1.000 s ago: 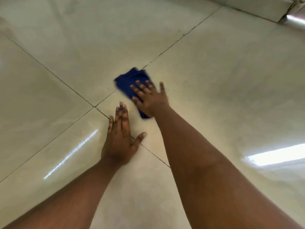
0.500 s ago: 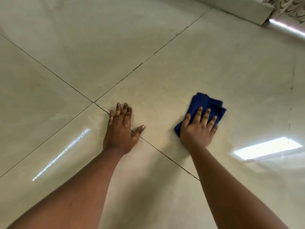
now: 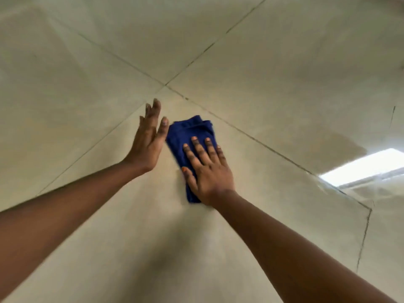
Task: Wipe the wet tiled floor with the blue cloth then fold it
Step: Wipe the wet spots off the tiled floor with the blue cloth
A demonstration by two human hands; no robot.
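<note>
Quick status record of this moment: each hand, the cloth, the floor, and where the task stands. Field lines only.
left hand: fingers straight, tilted on edge beside the cloth, holding nothing; contact with the cloth unclear
right hand: flat, fingers spread, pressing on the cloth
blue cloth: bunched in layers on the tile, mostly under the right hand
tiled floor: glossy pale tiles, dark grout lines crossing just beyond the cloth
light reflection: bright patch on the tile at right
task stage: wiping, judging by the pressing hand; tidy final fold not yet done
</note>
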